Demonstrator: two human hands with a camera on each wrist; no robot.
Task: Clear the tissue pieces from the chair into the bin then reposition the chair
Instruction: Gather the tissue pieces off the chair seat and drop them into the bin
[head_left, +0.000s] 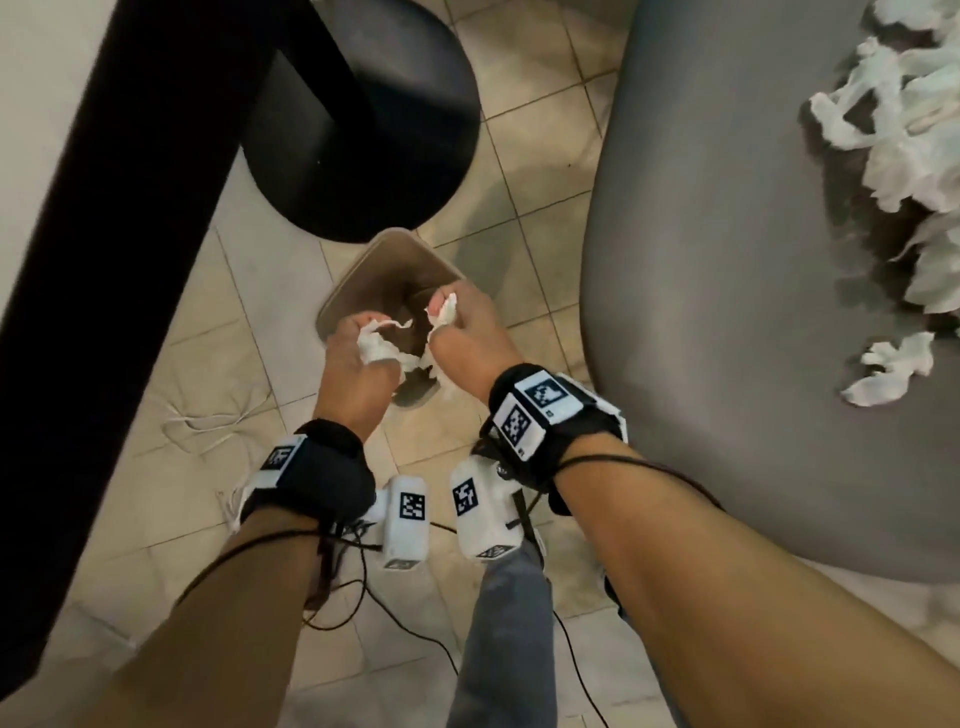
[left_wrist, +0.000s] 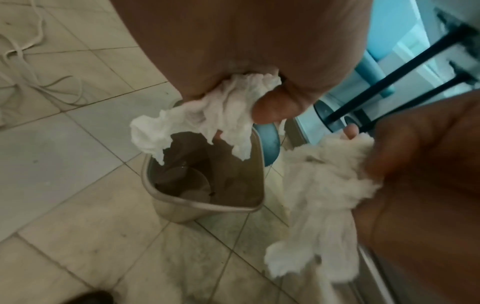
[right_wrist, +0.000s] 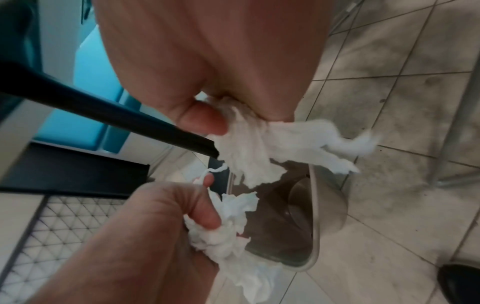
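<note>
Both my hands hover side by side over the open beige bin (head_left: 358, 267) on the tiled floor. My left hand (head_left: 358, 345) grips a crumpled white tissue wad (left_wrist: 207, 115) whose ends dangle above the bin's mouth (left_wrist: 205, 205). My right hand (head_left: 460, 317) grips another torn tissue clump (right_wrist: 262, 144), also above the bin (right_wrist: 327, 216). The grey chair seat (head_left: 727, 260) is to the right, with several white tissue pieces (head_left: 904, 156) heaped along its far right side and one separate piece (head_left: 893, 369) lower down.
A black round table base (head_left: 374, 119) stands just beyond the bin, and a dark table edge (head_left: 104, 260) runs down the left. White cords (head_left: 208, 421) lie on the floor to the left. My grey-trousered leg (head_left: 504, 623) is below the hands.
</note>
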